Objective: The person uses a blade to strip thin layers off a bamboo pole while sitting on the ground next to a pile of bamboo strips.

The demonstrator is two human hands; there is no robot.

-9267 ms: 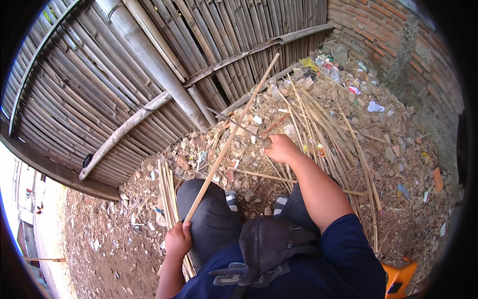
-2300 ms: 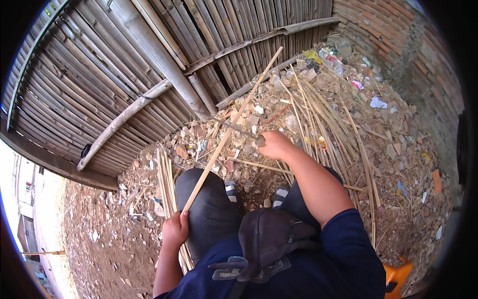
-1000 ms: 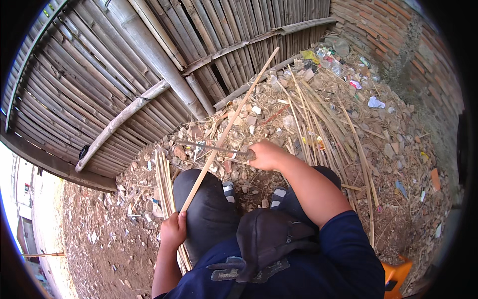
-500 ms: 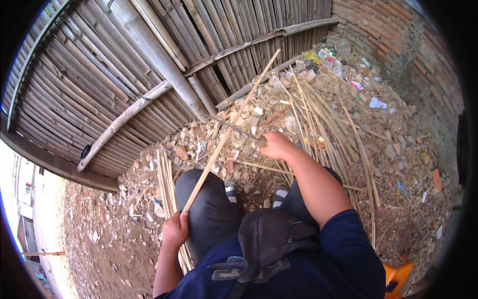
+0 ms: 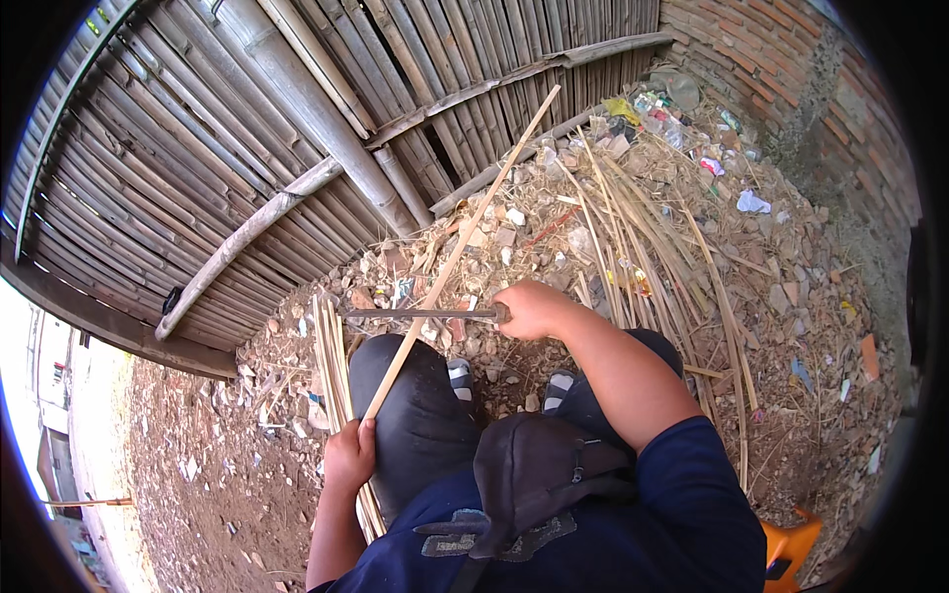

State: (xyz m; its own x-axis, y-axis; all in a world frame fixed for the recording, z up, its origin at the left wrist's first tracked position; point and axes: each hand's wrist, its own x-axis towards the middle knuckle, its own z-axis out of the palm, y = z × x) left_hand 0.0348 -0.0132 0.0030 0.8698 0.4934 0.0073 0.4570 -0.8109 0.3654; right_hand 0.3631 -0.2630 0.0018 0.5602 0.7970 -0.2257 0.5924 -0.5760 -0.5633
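My left hand [image 5: 350, 457], beside my left knee, is closed round the lower end of a long pale bamboo strip [image 5: 476, 219]. The strip slants up and away to the right, its far end near the fence foot. In my right hand [image 5: 534, 308] is the handle of a long, thin, dark knife [image 5: 465, 314]. Its blade points left and crosses the strip above my left knee; I cannot tell whether the edge is cutting in. A bundle of similar strips [image 5: 332, 361] lies along the outside of my left leg, passing by my left hand.
More long bamboo strips [image 5: 657, 262] are spread over the rubble on the right. A bamboo fence [image 5: 227, 128] rises ahead and left, a brick wall [image 5: 781, 69] at far right. Litter [image 5: 647, 114] fills their corner. Something orange [image 5: 791, 553] stands behind my right side.
My right hand has come slightly nearer and left, bringing the knife down along the strip. The blade has swung from slanting away to nearly level. My left hand stays put.
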